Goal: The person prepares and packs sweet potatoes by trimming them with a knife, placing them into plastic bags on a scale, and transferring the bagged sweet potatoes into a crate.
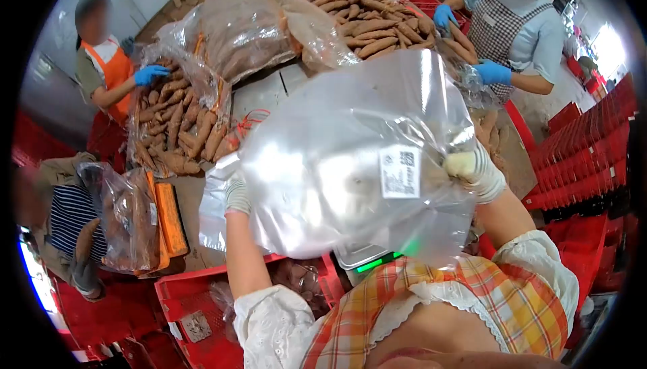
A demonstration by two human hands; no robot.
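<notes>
A large clear plastic bag (310,160) spreads out in front of me, puffed up and held between my two gloved hands. A white printed label with a square code (400,172) is on its near side. My right hand (477,170), in a pale knit glove, is closed on the bag's right edge. My left hand (237,194), gloved too, grips the left edge, its fingers partly hidden by the film. Below the bag, part of a scale (360,254) shows, with a green-lit display.
Sweet potatoes (178,123) spill from an open bag at left; another pile (377,22) lies at the back. A filled bag (242,22) stands between them. Co-workers stand at left and right. A red crate (195,301) sits below my left arm; stacked red crates (586,150) stand at right.
</notes>
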